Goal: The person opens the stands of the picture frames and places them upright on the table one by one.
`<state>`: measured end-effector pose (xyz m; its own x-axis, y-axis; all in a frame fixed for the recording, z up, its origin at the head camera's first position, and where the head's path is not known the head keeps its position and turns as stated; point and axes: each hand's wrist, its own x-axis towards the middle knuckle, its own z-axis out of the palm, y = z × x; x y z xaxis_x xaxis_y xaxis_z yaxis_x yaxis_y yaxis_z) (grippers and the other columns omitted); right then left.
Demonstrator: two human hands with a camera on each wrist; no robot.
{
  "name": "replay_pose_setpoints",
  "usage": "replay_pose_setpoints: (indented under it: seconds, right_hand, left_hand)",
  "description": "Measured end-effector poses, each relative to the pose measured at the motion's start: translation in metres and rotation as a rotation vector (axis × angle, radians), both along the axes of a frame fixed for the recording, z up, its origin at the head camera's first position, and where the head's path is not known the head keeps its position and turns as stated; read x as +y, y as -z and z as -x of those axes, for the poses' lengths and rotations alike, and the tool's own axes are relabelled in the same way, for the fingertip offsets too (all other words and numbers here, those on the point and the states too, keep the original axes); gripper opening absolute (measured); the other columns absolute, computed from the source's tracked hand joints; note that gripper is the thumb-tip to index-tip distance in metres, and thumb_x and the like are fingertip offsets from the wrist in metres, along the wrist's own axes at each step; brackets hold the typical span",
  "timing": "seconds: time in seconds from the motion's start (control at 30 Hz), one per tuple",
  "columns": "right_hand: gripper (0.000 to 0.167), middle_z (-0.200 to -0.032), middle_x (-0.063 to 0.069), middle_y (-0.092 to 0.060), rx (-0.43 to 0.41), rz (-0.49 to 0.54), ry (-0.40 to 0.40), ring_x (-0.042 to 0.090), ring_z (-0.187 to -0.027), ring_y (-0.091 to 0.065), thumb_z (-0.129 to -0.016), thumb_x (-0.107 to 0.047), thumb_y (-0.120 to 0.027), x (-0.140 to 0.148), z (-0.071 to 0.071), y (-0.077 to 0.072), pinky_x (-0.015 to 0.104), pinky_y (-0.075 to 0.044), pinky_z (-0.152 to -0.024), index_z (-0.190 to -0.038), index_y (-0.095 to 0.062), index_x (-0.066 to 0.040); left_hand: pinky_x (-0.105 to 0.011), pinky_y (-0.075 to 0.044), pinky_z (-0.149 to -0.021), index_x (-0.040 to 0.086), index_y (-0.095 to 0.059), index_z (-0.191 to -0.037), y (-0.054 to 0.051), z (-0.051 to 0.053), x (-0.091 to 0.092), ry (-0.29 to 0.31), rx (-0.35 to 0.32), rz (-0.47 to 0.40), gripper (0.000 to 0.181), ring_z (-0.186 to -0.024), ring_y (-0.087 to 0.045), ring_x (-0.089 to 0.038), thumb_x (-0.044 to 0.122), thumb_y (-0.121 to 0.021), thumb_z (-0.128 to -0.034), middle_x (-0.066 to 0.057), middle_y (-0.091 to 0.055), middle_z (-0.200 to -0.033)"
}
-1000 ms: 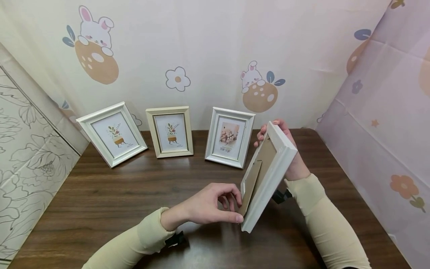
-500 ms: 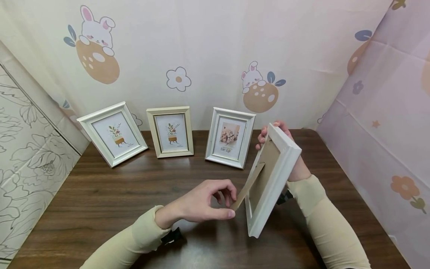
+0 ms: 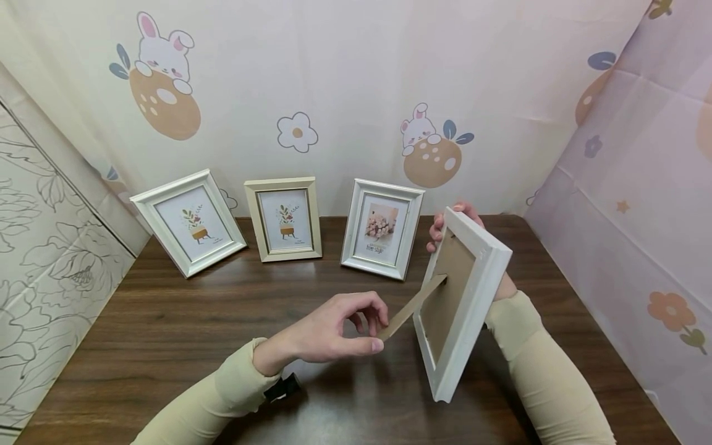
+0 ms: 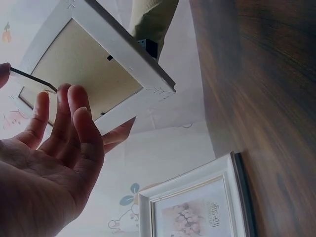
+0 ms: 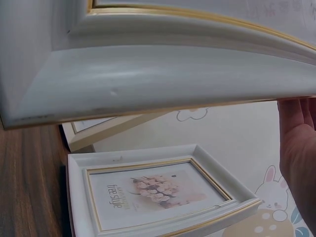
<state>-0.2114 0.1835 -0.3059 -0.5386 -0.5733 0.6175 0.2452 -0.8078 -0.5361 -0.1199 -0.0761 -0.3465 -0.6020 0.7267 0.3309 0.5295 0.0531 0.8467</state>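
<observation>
A white picture frame (image 3: 476, 315) is held up off the table, tilted, with its brown backing board (image 3: 457, 272) facing left. My right hand (image 3: 436, 233) grips its upper edge; part of that hand is hidden behind the frame. The brown easel leg (image 3: 408, 313) slants out from the backing. At its free end, my left hand (image 3: 340, 327) pinches it between thumb and fingers. In the left wrist view the easel leg (image 4: 33, 78) appears edge-on as a thin strip by the fingers. The right wrist view has the held frame's front border (image 5: 148, 81), white with a gold inner line.
Three frames stand along the table's back: a white one (image 3: 216, 254) at left, a cream one (image 3: 318, 228) in the middle, and a white flower-picture frame (image 3: 347, 222) nearest the held one. Behind them hangs a rabbit-print curtain (image 3: 345, 74). The table (image 3: 183, 327) is dark wood.
The easel leg has swung out from the backing, from lying almost flat to a wide angle. My left hand has moved slightly left with it; the frame has turned and shifted a little right.
</observation>
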Motion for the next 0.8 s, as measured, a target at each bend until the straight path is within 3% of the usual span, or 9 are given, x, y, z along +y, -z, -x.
replay_pose_setpoints:
  seconds: [0.17,0.27,0.37,0.57,0.63,0.8]
  right_hand:
    - [0.024,-0.104,0.025,-0.061,-0.101,0.007,-0.02,0.031,-0.088,-0.064,-0.102,-0.003,-0.035,0.003,0.003,-0.002,0.041,-0.049,-0.082,-0.107,-0.058,0.005]
    - [0.024,-0.108,0.024,-0.059,-0.019,0.02,0.027,0.029,-0.092,-0.062,-0.105,-0.004,-0.034,0.004,-0.002,-0.005,0.039,-0.048,-0.084,-0.113,-0.056,0.003]
    - [0.025,-0.11,0.024,-0.058,-0.003,0.021,0.039,0.029,-0.093,-0.061,-0.106,-0.005,-0.034,0.007,-0.005,-0.007,0.039,-0.047,-0.084,-0.115,-0.056,0.002]
    - [0.028,-0.114,0.024,-0.058,0.056,-0.001,0.027,0.031,-0.099,-0.06,-0.105,-0.003,-0.032,0.03,0.012,0.004,0.041,-0.047,-0.087,-0.119,-0.056,0.002]
    - [0.031,-0.115,0.025,-0.059,0.013,-0.029,0.065,0.033,-0.099,-0.061,-0.106,-0.002,-0.03,0.044,0.02,0.012,0.045,-0.048,-0.088,-0.12,-0.058,0.0]
    - [0.035,-0.106,0.023,-0.062,-0.181,-0.141,0.304,0.034,-0.09,-0.063,-0.108,-0.001,-0.03,0.075,0.03,0.028,0.048,-0.054,-0.079,-0.111,-0.064,-0.006]
  left_hand:
    - [-0.028,-0.056,-0.072,0.012,-0.059,-0.109,0.002,0.001,-0.001,-0.007,-0.007,-0.009,0.026,-0.083,-0.061,-0.009,0.019,-0.071,-0.0877,0.003,-0.06,-0.093]
    - [-0.029,-0.056,-0.073,0.013,-0.058,-0.111,0.004,0.002,-0.002,-0.012,-0.022,-0.013,0.027,-0.083,-0.062,-0.01,0.017,-0.072,-0.0877,0.003,-0.061,-0.095]
    - [-0.03,-0.056,-0.073,0.013,-0.058,-0.111,0.007,0.004,-0.006,-0.022,-0.037,-0.003,0.028,-0.082,-0.063,-0.01,0.017,-0.073,-0.0876,0.002,-0.062,-0.096]
    - [-0.028,-0.055,-0.071,0.011,-0.061,-0.107,0.014,0.006,-0.017,-0.061,-0.049,0.076,0.021,-0.082,-0.062,-0.009,0.019,-0.071,-0.0906,0.001,-0.066,-0.096]
    - [-0.028,-0.054,-0.07,0.012,-0.063,-0.105,0.016,0.006,-0.02,-0.069,-0.059,0.118,0.017,-0.082,-0.061,-0.009,0.02,-0.07,-0.092,0.004,-0.066,-0.093]
    - [-0.027,-0.054,-0.073,0.015,-0.065,-0.103,0.025,0.008,-0.03,-0.06,-0.086,0.229,0.011,-0.084,-0.06,-0.007,0.023,-0.067,-0.0955,0.01,-0.064,-0.089]
